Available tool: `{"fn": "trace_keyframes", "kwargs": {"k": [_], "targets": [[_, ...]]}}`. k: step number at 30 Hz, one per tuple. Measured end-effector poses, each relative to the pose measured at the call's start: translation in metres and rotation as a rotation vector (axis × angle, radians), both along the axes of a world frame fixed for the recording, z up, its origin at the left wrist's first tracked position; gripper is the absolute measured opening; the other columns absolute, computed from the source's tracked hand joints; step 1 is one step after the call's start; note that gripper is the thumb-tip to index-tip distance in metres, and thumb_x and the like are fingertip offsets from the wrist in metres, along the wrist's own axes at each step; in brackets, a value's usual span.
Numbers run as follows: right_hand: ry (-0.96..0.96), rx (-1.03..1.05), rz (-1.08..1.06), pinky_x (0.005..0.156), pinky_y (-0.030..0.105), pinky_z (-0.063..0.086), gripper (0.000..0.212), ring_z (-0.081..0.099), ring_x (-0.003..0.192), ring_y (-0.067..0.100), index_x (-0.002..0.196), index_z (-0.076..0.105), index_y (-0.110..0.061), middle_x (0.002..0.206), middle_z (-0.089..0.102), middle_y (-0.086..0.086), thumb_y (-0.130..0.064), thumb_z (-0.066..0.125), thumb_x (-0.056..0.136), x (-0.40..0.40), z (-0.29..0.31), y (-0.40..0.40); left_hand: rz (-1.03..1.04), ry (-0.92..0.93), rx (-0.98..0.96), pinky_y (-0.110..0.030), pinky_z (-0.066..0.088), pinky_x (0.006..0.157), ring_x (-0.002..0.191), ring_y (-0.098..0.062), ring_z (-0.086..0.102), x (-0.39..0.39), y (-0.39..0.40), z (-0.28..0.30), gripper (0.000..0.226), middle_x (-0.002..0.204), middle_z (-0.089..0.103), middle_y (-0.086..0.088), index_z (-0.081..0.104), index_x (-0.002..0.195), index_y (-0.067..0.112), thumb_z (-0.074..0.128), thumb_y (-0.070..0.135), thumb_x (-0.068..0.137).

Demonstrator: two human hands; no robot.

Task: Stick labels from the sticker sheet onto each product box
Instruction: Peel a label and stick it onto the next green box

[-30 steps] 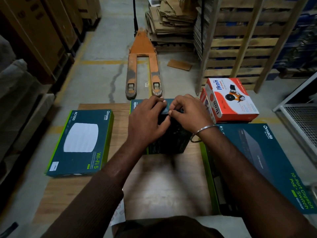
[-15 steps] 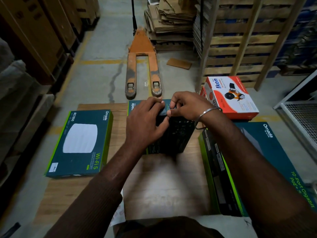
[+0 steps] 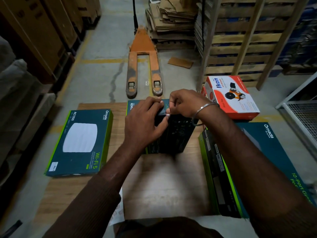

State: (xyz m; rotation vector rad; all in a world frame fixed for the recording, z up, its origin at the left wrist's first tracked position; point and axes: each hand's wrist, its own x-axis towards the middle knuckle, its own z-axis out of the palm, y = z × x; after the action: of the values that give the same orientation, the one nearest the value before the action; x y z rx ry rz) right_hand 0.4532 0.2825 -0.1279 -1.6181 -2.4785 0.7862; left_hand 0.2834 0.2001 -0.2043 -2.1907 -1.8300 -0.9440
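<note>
A dark Omada box is stood upright in the middle of the wooden table. Its top edge is gripped by the left hand with curled fingers. The right hand is pinched at the same edge; if a label is between its fingertips cannot be told. An Omada Wi-Fi 5 box is laid flat on the left, a 10-port switch box on the right, an orange Ikon box behind. A corner of the sticker sheet is seen at the near edge.

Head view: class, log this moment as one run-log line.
left hand: on dark box top | right hand: pinching at box's top edge | label: too small to confirm | Wi-Fi 5 box: label on corner
</note>
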Motion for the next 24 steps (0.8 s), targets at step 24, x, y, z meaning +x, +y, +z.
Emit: {"fn": "trace_keyframes", "kwargs": {"k": [24], "targets": [[0.123, 0.091, -0.041, 0.067, 0.033, 0.049, 0.028, 0.064, 0.078, 0.012, 0.085, 0.066, -0.029, 0.08, 0.069, -0.01, -0.055, 0.078, 0.083, 0.012, -0.014, -0.007, 0.0, 0.039, -0.029, -0.03, 0.046, 0.076, 0.11, -0.015, 0.06, -0.001, -0.003, 0.004, 0.044, 0.128, 0.063, 0.005, 0.067, 0.125, 0.019, 0.061, 0.05, 0.094]]}}
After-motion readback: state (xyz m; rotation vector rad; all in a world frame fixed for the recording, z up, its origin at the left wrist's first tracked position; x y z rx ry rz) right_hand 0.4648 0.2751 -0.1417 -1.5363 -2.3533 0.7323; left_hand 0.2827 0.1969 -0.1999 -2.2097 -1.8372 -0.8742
